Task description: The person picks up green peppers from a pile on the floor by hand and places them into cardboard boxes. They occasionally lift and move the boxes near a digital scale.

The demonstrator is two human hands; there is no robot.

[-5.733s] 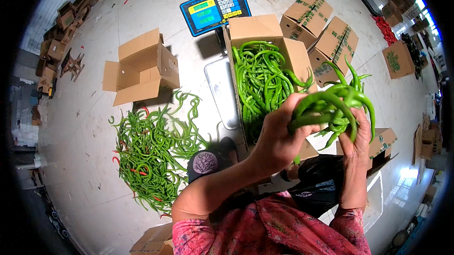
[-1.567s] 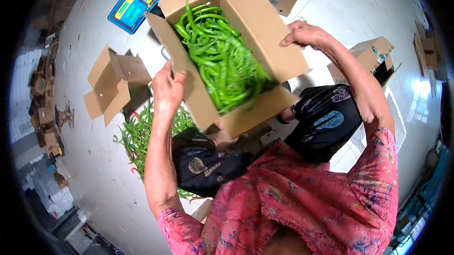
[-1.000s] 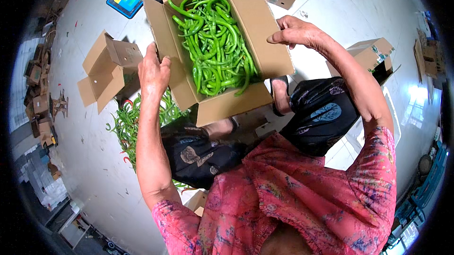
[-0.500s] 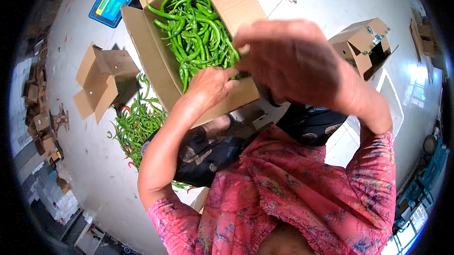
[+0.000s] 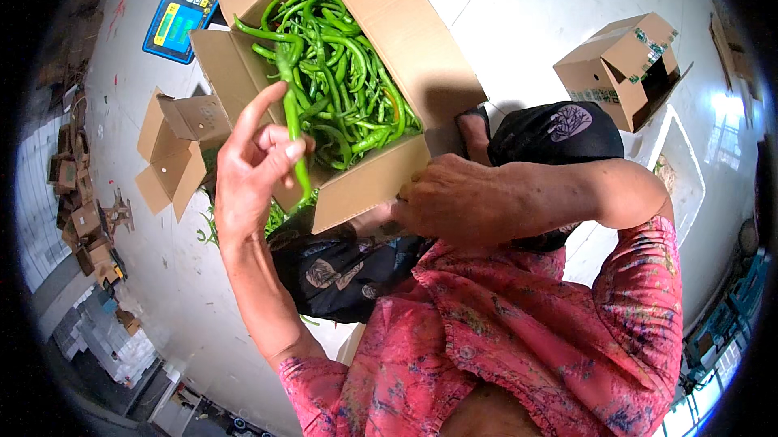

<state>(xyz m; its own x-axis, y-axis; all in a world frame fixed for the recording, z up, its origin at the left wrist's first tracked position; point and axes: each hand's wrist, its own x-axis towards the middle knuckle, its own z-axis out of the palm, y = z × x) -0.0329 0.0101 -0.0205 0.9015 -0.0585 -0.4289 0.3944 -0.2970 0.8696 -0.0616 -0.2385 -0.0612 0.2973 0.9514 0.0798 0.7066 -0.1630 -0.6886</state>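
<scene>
In front of me an open cardboard box (image 5: 374, 181) holds a heap of long green chili peppers (image 5: 361, 72). My left hand (image 5: 250, 174) is raised at the box's near left corner. It pinches a single green chili pepper (image 5: 293, 117) between thumb and fingers, the pepper hanging lengthwise with its curved tip down. My right hand (image 5: 454, 204) is curled in front of my lap, just off the box's near right corner. Its fingers are bent under and mostly hidden, so I cannot see what they hold, if anything.
A blue scale display (image 5: 188, 8) sits beyond the box's left side. At the left stands a small open carton (image 5: 174, 166), with loose green peppers (image 5: 279, 214) on the floor. A taped carton (image 5: 620, 72) and a white container (image 5: 689, 182) are at the right.
My left hand has come out of the box to the left, lifting a chili pepper. The right hand has dropped from above the box's right side to my lap, its fingers curling.
</scene>
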